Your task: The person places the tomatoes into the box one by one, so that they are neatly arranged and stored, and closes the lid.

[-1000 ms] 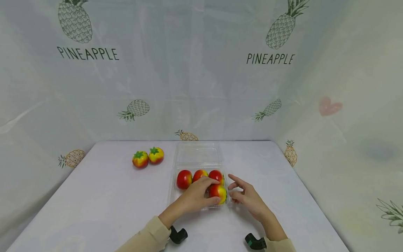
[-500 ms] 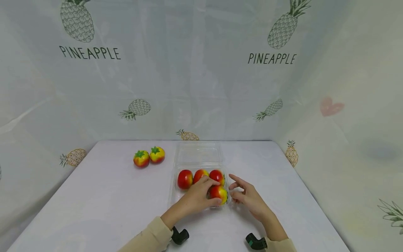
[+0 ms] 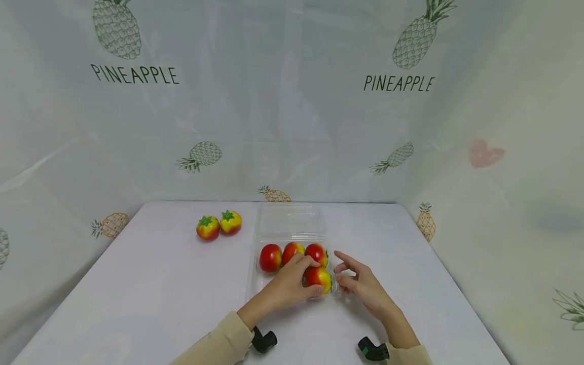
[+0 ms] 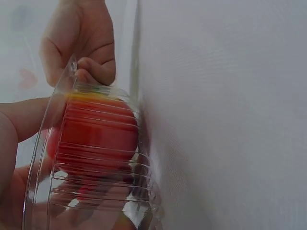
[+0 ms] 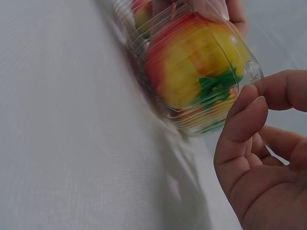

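Note:
A hinged clear plastic box (image 3: 253, 284) lies on the table, its lid (image 3: 292, 220) folded back. Three red-and-yellow tomatoes fill its far row: left (image 3: 270, 257), middle (image 3: 293, 249) and right (image 3: 317, 254). My left hand (image 3: 288, 284) reaches over the box and holds another tomato (image 3: 319, 280) in the near right place, thumb on the near side and fingers on the far side. That tomato's green leafy top (image 5: 218, 88) faces right in the right wrist view. My right hand (image 3: 365, 289) pinches the box's right rim between thumb and finger. The left hand hides part of the near row.
Two more tomatoes, one left (image 3: 208, 227) and one right (image 3: 230, 222), sit at the back left of the white table (image 3: 159, 284). A curtain (image 3: 292, 101) with printed pineapples hangs behind the table and along its sides.
The head view has shifted slightly, moving everything a little to the right in the picture. Both hands keep their places on the tomato and the box.

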{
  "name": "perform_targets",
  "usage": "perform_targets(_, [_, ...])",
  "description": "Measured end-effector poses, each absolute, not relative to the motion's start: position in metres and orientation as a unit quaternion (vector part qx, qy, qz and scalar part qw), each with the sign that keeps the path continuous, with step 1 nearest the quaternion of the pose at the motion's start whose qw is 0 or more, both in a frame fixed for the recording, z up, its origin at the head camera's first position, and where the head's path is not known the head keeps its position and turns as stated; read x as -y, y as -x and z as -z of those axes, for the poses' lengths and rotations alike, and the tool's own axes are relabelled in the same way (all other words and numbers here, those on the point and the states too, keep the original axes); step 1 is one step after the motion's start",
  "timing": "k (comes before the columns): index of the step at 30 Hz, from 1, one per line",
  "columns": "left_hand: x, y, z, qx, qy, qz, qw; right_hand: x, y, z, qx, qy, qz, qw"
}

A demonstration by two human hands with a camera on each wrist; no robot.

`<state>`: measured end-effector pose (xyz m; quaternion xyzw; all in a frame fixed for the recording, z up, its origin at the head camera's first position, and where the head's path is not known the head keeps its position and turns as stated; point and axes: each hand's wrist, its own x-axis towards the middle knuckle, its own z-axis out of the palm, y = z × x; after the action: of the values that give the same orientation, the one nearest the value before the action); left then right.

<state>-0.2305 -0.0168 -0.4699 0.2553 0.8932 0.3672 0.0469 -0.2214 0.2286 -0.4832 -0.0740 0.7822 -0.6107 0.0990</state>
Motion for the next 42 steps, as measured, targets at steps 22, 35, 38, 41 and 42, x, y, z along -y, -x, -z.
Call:
perform_targets(22, [0.024, 0.23, 0.454, -0.894, -0.265, -0.354, 0.073, -0.229, 0.22, 0.481, -0.782, 0.073, 0.611, 0.104])
perform_targets(35, [0.035, 0.234, 0.44, -0.891, -0.274, -0.358, 0.06, -0.228, 0.219, 0.48, -0.784, 0.059, 0.61, 0.099])
perform_targets(38, [0.035, 0.235, 0.44, -0.891, -0.28, -0.35, 0.067, -0.228, 0.218, 0.48, -0.784, 0.058, 0.61, 0.099])
perform_targets(41, [0.038, 0.236, 0.441, -0.889, -0.279, -0.356, 0.07, -0.228, 0.218, 0.48, -0.785, 0.058, 0.609, 0.099])
perform_targets(42, [0.039, 0.236, 0.44, -0.888, -0.277, -0.36, 0.07, -0.228, 0.218, 0.48, -0.786, 0.059, 0.607, 0.099])
